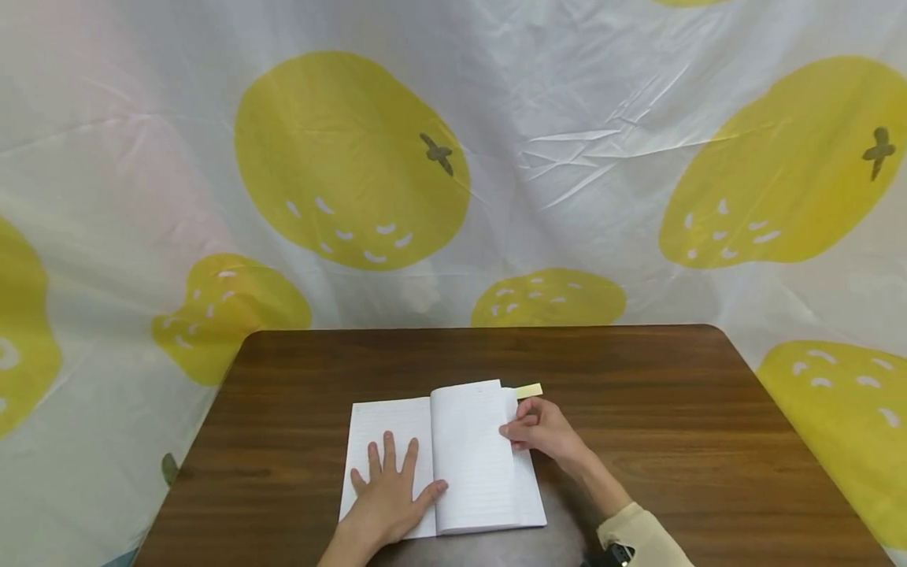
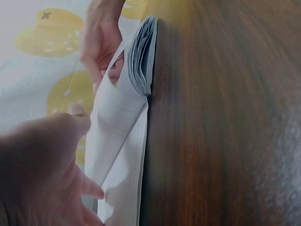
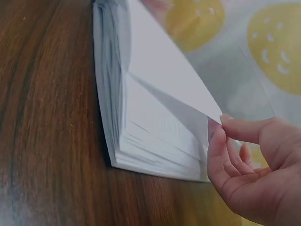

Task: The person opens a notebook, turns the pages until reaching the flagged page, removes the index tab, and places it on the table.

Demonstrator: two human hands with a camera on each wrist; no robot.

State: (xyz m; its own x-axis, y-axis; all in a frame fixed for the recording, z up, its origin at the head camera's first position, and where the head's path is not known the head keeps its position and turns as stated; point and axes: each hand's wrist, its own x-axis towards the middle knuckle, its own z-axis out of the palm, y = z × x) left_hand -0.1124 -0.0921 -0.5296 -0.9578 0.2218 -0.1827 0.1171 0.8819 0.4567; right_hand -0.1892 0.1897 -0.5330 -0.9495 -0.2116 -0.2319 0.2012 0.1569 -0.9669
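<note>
An open notebook (image 1: 390, 415) with lined white pages lies on the table. My left hand (image 1: 388, 498) rests spread on its left page, thumb reaching over the spine. Between thumb and fingers my right hand (image 1: 542, 431) pinches the outer edge of a page (image 1: 471, 457) on the right side. In the right wrist view that page (image 3: 164, 61) is lifted and bent away from the stack of pages (image 3: 150, 132) beneath. A pale yellow sticky tab (image 1: 529, 390) juts out past the notebook's upper right, just above my right fingers.
The brown wood-grain table (image 1: 673, 409) has rounded far corners. Behind it hangs a white curtain (image 1: 553, 157) printed with large yellow fruit. A dark watch (image 1: 618, 554) and a cream sleeve (image 1: 641, 535) are on the right wrist.
</note>
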